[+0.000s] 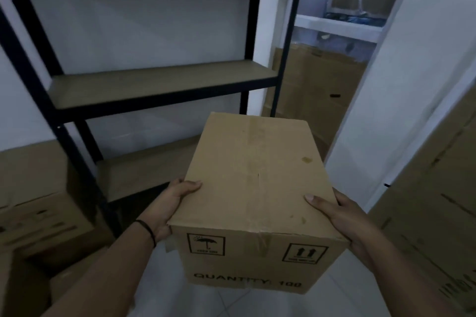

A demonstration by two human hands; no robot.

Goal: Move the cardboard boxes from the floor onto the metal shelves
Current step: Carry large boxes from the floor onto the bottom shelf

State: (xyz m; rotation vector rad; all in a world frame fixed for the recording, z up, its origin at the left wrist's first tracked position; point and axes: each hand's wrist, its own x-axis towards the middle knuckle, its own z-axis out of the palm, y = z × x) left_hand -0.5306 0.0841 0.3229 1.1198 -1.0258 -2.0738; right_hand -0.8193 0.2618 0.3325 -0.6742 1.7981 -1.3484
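I carry a brown cardboard box [257,180] in the air, in front of my chest. Its near face shows an umbrella mark, two arrows and the words QUANTITY 100. My left hand [167,206] grips its left side with the thumb lying over the top edge. My right hand [342,216] grips the right side the same way. The black metal shelf unit [159,90] stands straight ahead and to the left. Its middle board and the lower board [144,170] carry nothing that I can see. The box's far end hangs just before the lower board's right part.
More cardboard boxes [43,221] sit on the floor at the lower left beside the shelf's front post. A tall box [432,203] leans at the right. Large boxes [314,85] stand behind the shelf near a white wall corner. White floor tiles show below the box.
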